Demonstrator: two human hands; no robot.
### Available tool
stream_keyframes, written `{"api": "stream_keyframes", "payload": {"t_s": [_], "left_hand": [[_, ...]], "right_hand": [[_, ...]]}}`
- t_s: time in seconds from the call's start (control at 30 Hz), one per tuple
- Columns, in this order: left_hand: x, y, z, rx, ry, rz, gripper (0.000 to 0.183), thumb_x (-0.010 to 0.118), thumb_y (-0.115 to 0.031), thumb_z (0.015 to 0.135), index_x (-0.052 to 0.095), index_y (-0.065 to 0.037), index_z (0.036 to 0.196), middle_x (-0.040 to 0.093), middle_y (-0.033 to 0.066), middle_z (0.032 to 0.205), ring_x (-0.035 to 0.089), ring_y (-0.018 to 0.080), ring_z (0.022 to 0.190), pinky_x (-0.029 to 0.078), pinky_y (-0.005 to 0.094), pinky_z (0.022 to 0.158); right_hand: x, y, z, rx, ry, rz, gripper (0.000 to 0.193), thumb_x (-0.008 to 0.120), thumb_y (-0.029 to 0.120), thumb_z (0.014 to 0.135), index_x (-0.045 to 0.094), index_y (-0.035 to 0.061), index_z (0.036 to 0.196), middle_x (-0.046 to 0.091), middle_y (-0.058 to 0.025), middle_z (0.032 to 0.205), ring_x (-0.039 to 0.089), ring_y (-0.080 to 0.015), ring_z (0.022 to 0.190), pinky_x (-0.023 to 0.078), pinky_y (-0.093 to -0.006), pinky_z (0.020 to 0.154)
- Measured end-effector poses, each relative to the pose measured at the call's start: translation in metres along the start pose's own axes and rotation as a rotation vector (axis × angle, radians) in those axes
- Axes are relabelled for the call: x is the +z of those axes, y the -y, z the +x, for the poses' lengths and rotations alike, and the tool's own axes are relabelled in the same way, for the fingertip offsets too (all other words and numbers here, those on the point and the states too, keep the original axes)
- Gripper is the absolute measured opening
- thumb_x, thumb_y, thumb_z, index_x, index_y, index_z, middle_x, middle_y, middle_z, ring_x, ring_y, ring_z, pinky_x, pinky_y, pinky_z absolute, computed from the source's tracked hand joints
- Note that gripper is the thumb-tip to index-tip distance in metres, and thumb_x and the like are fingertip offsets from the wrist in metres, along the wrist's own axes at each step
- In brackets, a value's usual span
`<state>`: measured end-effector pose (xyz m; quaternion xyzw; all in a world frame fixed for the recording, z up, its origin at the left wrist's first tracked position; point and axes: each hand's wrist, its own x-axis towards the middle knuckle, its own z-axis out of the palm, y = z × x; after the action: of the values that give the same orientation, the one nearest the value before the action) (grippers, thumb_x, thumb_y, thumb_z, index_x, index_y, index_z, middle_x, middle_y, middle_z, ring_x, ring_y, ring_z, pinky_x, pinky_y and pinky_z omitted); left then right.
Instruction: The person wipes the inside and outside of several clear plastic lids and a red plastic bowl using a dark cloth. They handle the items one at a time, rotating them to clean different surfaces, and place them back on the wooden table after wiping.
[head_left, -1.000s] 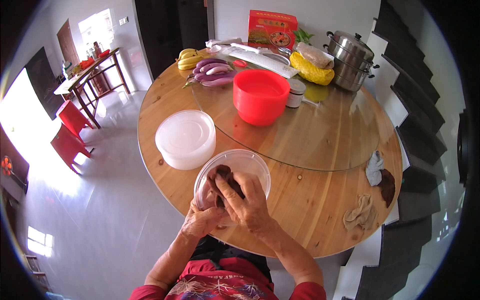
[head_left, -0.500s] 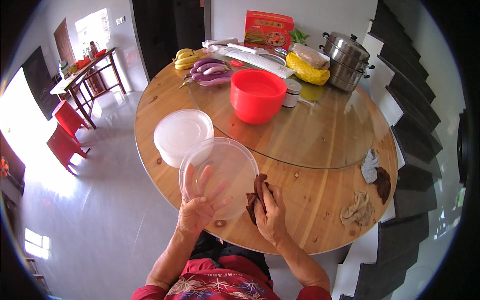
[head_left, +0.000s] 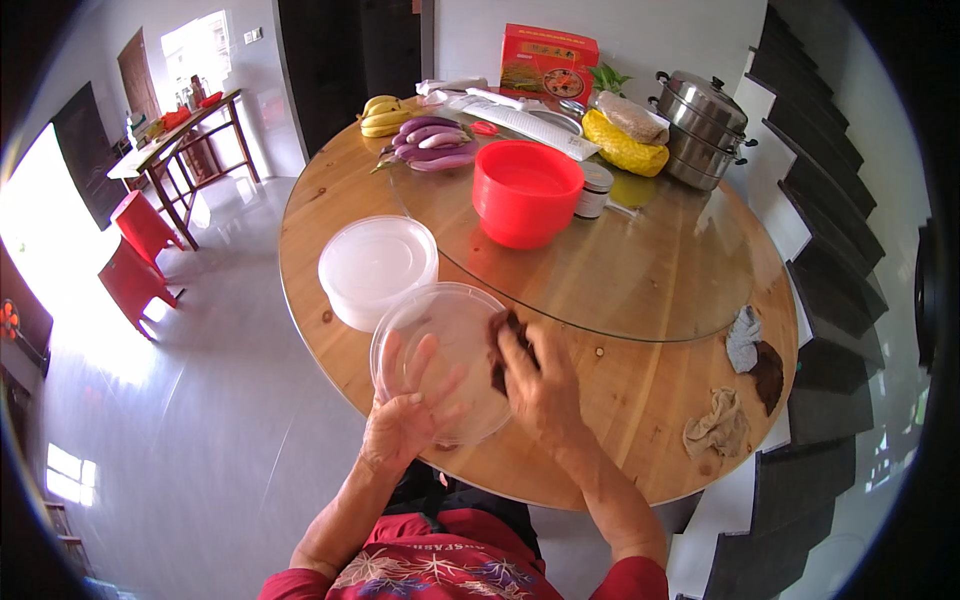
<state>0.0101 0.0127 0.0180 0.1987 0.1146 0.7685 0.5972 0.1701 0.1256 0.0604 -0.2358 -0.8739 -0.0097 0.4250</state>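
Observation:
My left hand [head_left: 393,430] holds a round clear plastic lid [head_left: 458,325] above the near edge of the table. Its fingers spread across the back of the lid and show through it, while the thumb rests by the near rim. A dark brown cloth [head_left: 497,348] is in my right hand [head_left: 543,385], pressed to the lid's upper right rim. That hand is slightly blurred. Just beyond the lid, on the left, stands a round translucent plastic container or stack with a lid on top [head_left: 378,268].
The round wooden table [head_left: 620,420] carries a glass turntable [head_left: 660,290]. On it are red bowls [head_left: 525,195], a tin [head_left: 594,190], eggplants [head_left: 432,145] and a steamer pot [head_left: 702,130]. Bananas [head_left: 385,116] lie far left. Crumpled cloths [head_left: 717,425] lie at the right edge, beside stairs [head_left: 835,300].
My right hand has moved up along the lid's right rim with the brown cloth. The lid and left hand have shifted slightly right and down in the picture; the view has shifted a little too.

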Motion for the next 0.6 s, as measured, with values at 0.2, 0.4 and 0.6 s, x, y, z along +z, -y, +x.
{"api": "stream_keyframes", "payload": {"t_s": [0.2,0.4,0.6], "left_hand": [[-0.009,0.009,0.007,-0.033,-0.121,-0.058,0.085,0.059,0.002,0.084,0.017,-0.033,0.149,0.018,0.0054,0.155,0.028,0.0425,0.137,0.044,0.0552,0.098],[-0.015,0.017,0.011,-0.109,-0.152,-0.017,0.082,0.065,-0.009,0.086,0.017,-0.029,0.149,0.022,0.0078,0.154,0.033,0.0411,0.135,0.045,0.0556,0.097],[-0.025,0.013,0.008,-0.143,-0.21,-0.067,0.075,0.063,-0.017,0.09,0.019,-0.029,0.149,0.025,0.0079,0.153,0.037,0.0381,0.133,0.042,0.0555,0.099]], "right_hand": [[-0.006,0.03,-0.047,-0.187,0.204,0.069,0.039,0.058,0.008,0.08,0.06,-0.0013,0.118,0.053,-0.015,0.109,0.056,-0.0294,0.088,0.049,-0.0388,0.076],[0.014,-0.017,-0.032,0.074,0.201,-0.015,0.033,0.063,0.003,0.079,0.064,0.0017,0.112,0.055,-0.0134,0.105,0.058,-0.0296,0.091,0.051,-0.038,0.076],[0.019,-0.024,-0.034,0.194,0.289,0.104,0.034,0.063,0.0,0.078,0.063,0.0024,0.113,0.053,-0.0126,0.103,0.056,-0.0323,0.094,0.051,-0.0395,0.077]]}}
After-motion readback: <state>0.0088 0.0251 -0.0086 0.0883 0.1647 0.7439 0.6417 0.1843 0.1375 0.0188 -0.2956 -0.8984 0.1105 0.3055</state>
